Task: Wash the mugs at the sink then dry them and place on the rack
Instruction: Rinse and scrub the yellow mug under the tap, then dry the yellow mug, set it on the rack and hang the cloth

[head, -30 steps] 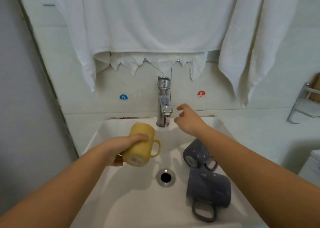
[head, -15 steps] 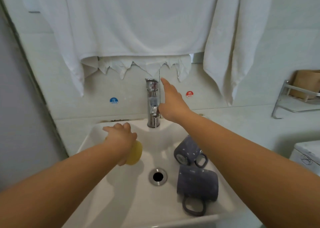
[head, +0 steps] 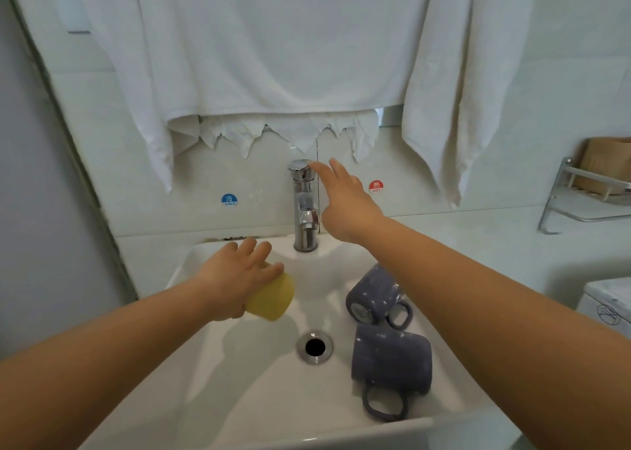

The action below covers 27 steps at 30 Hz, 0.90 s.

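Observation:
My left hand (head: pixel 235 275) grips a yellow mug (head: pixel 273 299) over the left side of the white sink (head: pixel 239 398), the mug mostly hidden under my fingers. My right hand (head: pixel 345 200) reaches up beside the chrome faucet (head: pixel 305 207), fingers straight, with a fingertip touching the faucet's top cap. No water runs. Two blue-grey speckled mugs lie on their sides in the basin's right half: one (head: pixel 374 296) nearer the faucet, the other (head: pixel 391 364) near the front with its handle toward me.
White towels (head: pixel 283 50) hang on the wall above the faucet. A metal rack (head: pixel 580 203) is fixed to the wall at right, with a brown paper bag (head: pixel 604 162) on it. The drain (head: pixel 314 346) sits mid-basin. A white appliance corner (head: pixel 607 306) stands at right.
My right hand has risen from the faucet's spout level to its top cap. My left hand has turned the yellow mug over and moved it back-left, so its handle is hidden.

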Motion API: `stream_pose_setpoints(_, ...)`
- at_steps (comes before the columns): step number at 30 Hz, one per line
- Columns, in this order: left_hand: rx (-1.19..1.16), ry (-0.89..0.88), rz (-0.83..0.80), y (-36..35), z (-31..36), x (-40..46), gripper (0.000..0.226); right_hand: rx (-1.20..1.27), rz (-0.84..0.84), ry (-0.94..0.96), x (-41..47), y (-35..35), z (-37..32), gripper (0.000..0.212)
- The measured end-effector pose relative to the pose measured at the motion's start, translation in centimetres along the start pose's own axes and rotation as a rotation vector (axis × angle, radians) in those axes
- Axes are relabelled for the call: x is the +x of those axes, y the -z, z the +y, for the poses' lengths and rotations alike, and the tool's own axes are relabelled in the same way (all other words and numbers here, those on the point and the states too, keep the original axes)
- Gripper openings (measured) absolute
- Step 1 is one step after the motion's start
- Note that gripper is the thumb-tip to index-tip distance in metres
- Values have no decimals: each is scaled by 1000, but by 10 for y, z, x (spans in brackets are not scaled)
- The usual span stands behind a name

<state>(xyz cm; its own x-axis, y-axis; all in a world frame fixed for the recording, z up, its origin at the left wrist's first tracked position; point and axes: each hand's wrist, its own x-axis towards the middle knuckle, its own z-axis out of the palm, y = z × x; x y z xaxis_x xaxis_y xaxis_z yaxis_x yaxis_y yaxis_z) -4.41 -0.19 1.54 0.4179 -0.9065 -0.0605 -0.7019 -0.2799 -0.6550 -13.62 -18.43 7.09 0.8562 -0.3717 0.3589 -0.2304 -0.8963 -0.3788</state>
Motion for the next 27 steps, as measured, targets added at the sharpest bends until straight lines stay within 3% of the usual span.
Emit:
stream_pose_setpoints(4,-79,-3,2,5,-7,-12,85,50,-159,-184,-22,-16,22,59)
stream_pose_setpoints(6,-251,70,4,12,-10,-19,86,143,-272,-293,-37,-23,32,40)
stream_pose_setpoints(10,-1135,305,102,40,3,-30,79,699,-343,-531,-74,-28,46,22)
stream_pose_setpoints(12,-1542,313,74,52,26,-26,75,933,-330,-601,-89,-26,51,35)
stream_pose_setpoints(15,-1899,283,28,69,64,-6,95,1190,-254,-622,-106,-11,62,51)
stream_pose_setpoints(19,-2119,215,9,113,102,37,86,1294,-47,-629,-117,29,90,50)
stream_pose_setpoints(25,-2103,63,100,206,129,128,43,1185,253,-617,-103,125,155,39)
stream_pose_setpoints(27,-2088,-10,154,247,130,161,41,1149,320,-586,-91,165,178,38)
